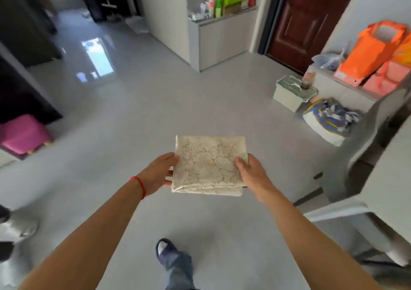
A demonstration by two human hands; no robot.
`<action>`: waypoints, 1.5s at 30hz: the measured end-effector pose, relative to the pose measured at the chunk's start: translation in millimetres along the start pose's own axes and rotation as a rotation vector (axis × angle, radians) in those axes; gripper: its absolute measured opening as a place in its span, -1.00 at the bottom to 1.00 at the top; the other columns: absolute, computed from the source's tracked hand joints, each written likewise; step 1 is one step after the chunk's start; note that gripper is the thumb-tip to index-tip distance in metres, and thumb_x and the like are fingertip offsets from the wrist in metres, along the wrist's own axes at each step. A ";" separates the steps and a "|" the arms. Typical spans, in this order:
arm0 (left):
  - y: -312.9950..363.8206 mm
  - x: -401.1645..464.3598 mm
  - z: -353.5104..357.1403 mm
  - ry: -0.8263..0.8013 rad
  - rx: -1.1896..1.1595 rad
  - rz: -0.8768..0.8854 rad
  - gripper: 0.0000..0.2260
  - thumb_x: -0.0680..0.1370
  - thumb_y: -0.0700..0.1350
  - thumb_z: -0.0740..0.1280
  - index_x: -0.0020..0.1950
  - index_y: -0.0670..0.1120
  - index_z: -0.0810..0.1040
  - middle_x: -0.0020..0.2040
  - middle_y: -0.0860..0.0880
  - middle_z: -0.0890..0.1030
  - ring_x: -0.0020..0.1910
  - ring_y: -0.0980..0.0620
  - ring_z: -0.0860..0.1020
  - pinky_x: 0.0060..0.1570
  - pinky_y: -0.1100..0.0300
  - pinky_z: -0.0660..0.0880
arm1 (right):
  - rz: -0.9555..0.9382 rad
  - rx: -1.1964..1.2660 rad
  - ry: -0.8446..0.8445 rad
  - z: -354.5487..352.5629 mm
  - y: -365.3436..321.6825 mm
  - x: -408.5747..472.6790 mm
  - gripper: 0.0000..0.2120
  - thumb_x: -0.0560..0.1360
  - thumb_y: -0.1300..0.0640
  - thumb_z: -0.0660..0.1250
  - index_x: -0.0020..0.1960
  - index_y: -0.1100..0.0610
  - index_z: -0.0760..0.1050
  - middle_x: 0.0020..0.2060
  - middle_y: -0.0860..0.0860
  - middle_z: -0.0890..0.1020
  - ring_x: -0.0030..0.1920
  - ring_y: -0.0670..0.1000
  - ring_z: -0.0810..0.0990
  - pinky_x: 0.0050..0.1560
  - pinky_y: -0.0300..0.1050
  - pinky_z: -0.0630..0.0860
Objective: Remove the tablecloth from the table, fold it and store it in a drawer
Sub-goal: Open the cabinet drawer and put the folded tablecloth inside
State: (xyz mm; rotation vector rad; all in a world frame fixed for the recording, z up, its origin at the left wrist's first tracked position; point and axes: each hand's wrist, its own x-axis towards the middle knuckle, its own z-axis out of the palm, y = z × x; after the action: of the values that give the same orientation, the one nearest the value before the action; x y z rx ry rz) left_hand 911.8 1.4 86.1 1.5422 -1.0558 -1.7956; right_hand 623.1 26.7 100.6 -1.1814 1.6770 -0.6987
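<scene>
The tablecloth (209, 165) is folded into a thick cream square with a brown lace pattern, held out flat in front of me above the grey floor. My left hand (159, 173) grips its left edge, thumb on top and fingers underneath. My right hand (250, 169) grips the right edge the same way. A red string circles my left wrist. No drawer shows plainly in this view.
White table edge (391, 178) and grey chairs (355, 156) stand at my right. A low cabinet (347, 89) with orange bags, a white box (293, 92) and a bundle of cloth (329, 120) lie beyond. Pink stool (23, 134) at left; brown door (304, 18) ahead.
</scene>
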 end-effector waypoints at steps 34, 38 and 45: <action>50.3 58.7 -758.0 1.012 -0.772 -0.134 -0.88 0.59 -0.23 0.32 0.00 -0.12 0.66 -0.16 -0.08 0.59 -0.25 -0.04 0.56 -0.26 0.13 0.54 | -0.114 -0.183 -0.908 759.5 -473.8 376.6 -0.81 0.66 0.10 0.26 0.09 0.16 0.61 0.10 0.21 0.70 0.09 0.14 0.69 0.12 0.13 0.62; 23.6 43.2 -849.0 1.005 -0.797 -0.084 -0.77 0.57 -0.35 0.30 0.14 -0.15 0.67 -0.04 -0.12 0.65 -0.12 -0.06 0.59 -0.13 0.10 0.57 | -0.143 -0.253 -0.938 861.6 -510.3 377.2 -0.84 0.64 0.09 0.30 0.02 0.13 0.62 -0.06 0.06 0.69 -0.04 0.06 0.65 -0.09 -0.05 0.56; -17.6 6.9 -1017.3 0.994 -0.733 -0.073 -0.77 0.55 -0.36 0.33 0.06 -0.10 0.68 -0.18 -0.02 0.72 -0.19 0.00 0.65 -0.30 0.16 0.61 | -0.034 -0.265 -0.850 1039.1 -557.3 348.5 -0.81 0.60 0.16 0.22 -0.04 0.27 0.53 -0.14 0.09 0.59 -0.14 0.06 0.53 -0.17 -0.08 0.41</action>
State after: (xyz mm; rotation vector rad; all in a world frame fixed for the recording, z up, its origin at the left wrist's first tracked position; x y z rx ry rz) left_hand 1905.5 -210.2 30.4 1.6315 0.1307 -0.9839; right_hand 1758.1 -440.2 26.9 -1.4233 1.0352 0.0474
